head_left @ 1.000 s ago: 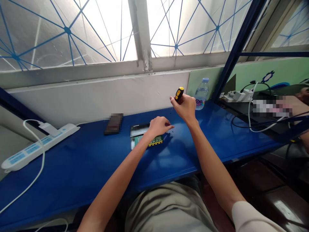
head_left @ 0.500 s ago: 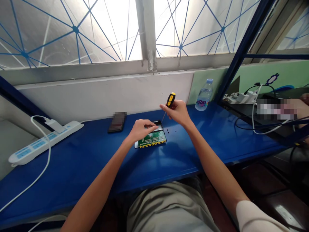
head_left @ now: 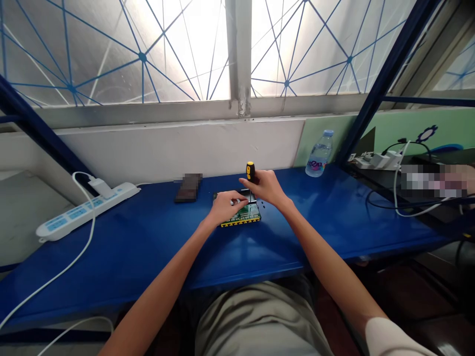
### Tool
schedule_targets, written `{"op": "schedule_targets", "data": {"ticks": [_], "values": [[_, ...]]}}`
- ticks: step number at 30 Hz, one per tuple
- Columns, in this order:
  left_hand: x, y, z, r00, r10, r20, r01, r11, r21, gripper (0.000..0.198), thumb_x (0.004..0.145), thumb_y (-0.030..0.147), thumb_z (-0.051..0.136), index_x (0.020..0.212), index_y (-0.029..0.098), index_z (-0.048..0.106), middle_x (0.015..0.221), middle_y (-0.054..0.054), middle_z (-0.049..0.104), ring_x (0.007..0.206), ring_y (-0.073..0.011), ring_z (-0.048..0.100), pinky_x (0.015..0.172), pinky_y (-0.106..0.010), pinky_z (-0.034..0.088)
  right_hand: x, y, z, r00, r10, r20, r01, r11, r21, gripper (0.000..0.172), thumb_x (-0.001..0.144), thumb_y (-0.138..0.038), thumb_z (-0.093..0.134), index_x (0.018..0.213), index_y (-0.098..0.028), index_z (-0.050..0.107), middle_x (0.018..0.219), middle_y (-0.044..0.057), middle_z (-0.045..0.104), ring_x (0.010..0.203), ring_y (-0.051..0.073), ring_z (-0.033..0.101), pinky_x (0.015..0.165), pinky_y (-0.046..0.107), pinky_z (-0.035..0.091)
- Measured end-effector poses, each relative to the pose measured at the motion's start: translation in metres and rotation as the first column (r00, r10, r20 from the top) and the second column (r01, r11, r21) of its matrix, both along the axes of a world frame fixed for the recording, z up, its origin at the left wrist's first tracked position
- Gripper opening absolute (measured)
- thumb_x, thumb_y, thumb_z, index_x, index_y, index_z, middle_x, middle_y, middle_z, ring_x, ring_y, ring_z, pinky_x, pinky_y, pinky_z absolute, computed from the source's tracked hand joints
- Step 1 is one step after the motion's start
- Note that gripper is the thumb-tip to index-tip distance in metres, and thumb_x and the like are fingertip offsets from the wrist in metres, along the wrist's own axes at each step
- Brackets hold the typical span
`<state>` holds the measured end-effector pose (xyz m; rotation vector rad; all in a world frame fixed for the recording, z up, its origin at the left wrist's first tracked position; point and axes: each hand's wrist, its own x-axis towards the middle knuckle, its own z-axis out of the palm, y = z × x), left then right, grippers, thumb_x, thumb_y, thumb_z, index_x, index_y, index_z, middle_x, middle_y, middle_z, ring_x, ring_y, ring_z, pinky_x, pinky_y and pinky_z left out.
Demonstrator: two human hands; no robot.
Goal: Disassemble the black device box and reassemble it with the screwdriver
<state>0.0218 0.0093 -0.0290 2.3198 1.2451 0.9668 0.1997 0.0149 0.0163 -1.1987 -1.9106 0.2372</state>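
Observation:
A yellow-and-black screwdriver [head_left: 251,171] stands nearly upright in my right hand [head_left: 266,187], its shaft pointing down at the electronic device. That device, a green circuit board [head_left: 249,213] in a dark casing with a row of yellow connectors along its near edge, lies flat on the blue table. My left hand [head_left: 225,206] rests over its left part, thumb and fingertips drawn together near the screwdriver's tip; what they pinch, if anything, is too small to see. Several tiny dark screws [head_left: 263,203] lie just right of the device.
A dark phone [head_left: 188,188] lies behind and left of the device. At the left is a white power strip [head_left: 87,210] with a cable. A water bottle [head_left: 319,154] stands at the back right. Further right, cables and part of another person's hand [head_left: 468,179] show.
My right hand has brought the screwdriver down and left, from tilted to nearly upright over the device. My left hand stays on the device. The whole view has shifted slightly.

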Motion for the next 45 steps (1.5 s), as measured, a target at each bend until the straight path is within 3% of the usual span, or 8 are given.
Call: {"op": "schedule_targets", "data": {"ticks": [7, 27, 45], "values": [[0.0004, 0.0014, -0.0026, 0.998, 0.038, -0.058, -0.041, 0.998, -0.043, 0.017, 0.084, 0.031, 0.066, 0.081, 0.019, 0.078, 0.079, -0.002, 0.074, 0.065, -0.0146, 0.062, 0.063, -0.025, 0.042, -0.0022, 0.0006, -0.0011, 0.999, 0.000, 0.046, 0.000, 1.000, -0.007, 0.044, 0.084, -0.043, 0.062, 0.058, -0.021, 0.034, 0.051, -0.004, 0.042, 0.052, 0.009, 0.029, 0.052, 0.026, 0.021], [0.0012, 0.0011, -0.0032, 0.991, 0.030, -0.131, -0.032, 0.999, -0.018, 0.023, 0.085, 0.038, 0.064, 0.083, 0.020, 0.078, 0.078, -0.002, 0.073, 0.064, -0.0146, 0.061, 0.064, -0.026, 0.041, -0.0010, 0.0007, -0.0014, 0.997, 0.011, 0.073, -0.005, 0.996, -0.087, 0.038, 0.085, -0.040, 0.062, 0.058, -0.020, 0.042, 0.052, -0.001, 0.054, 0.052, 0.012, 0.047, 0.053, 0.025, 0.027], [0.0014, 0.0006, -0.0022, 0.989, 0.024, -0.147, -0.027, 1.000, -0.015, 0.022, 0.085, 0.038, 0.064, 0.083, 0.022, 0.078, 0.079, -0.001, 0.074, 0.064, -0.0145, 0.060, 0.064, -0.026, 0.041, -0.0003, -0.0017, 0.0021, 0.998, 0.024, 0.057, -0.018, 0.995, -0.102, 0.041, 0.085, -0.038, 0.063, 0.056, -0.021, 0.040, 0.048, 0.000, 0.056, 0.050, 0.013, 0.052, 0.054, 0.025, 0.031]]}}
